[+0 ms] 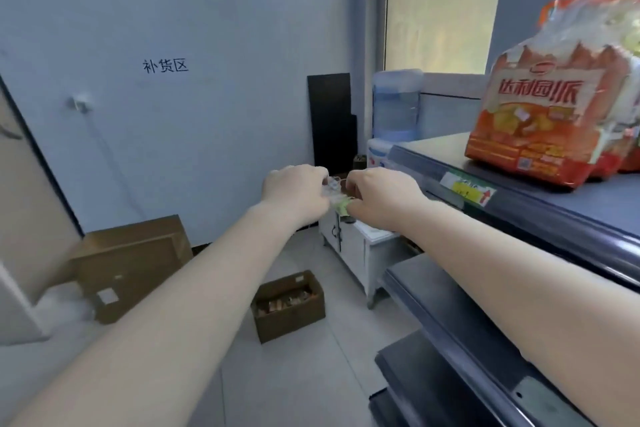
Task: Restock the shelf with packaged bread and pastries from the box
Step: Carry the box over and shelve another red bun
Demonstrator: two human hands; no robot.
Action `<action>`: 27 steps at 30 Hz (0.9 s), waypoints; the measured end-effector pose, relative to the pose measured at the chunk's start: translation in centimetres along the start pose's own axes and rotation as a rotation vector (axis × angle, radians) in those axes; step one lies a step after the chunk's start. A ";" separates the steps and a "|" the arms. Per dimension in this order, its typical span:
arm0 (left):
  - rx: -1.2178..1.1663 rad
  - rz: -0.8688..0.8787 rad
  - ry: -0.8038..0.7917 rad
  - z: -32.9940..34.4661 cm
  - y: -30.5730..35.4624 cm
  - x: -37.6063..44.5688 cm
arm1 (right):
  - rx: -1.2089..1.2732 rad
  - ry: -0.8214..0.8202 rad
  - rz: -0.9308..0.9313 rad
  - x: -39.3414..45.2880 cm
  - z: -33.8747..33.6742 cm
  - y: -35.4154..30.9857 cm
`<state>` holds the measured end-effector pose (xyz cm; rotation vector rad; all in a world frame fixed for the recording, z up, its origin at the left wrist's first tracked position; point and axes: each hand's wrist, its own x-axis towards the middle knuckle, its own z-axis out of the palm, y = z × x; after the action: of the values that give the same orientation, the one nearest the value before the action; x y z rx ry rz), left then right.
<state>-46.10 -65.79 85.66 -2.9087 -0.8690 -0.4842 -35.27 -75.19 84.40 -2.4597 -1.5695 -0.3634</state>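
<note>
Both arms reach out in front of me at chest height. My left hand (296, 189) and my right hand (379, 196) grip between them a small clear-wrapped packet (337, 198) with a pale green edge; the fingers hide most of it. On the grey shelf (540, 204) at the right stands an orange bag of pastries (533, 121), with more packs behind it. An open cardboard box (289, 307) with brownish packets inside sits on the floor below my hands.
Lower shelf boards (450, 315) step down at the right. A white cabinet (356, 246) and a water dispenser (396, 111) stand beyond the shelf. Closed cartons (131, 263) lean against the wall at the left. Grey floor tiles (311, 374) lie between box and shelf.
</note>
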 end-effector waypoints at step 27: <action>0.157 -0.264 -0.555 32.3 -26.7 20.9 | 0.119 -0.635 -0.158 34.7 37.6 -3.0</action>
<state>-35.15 -27.52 60.99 -2.8208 -1.2906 0.3934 -20.23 -32.94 59.62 -2.4944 -1.9404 0.5337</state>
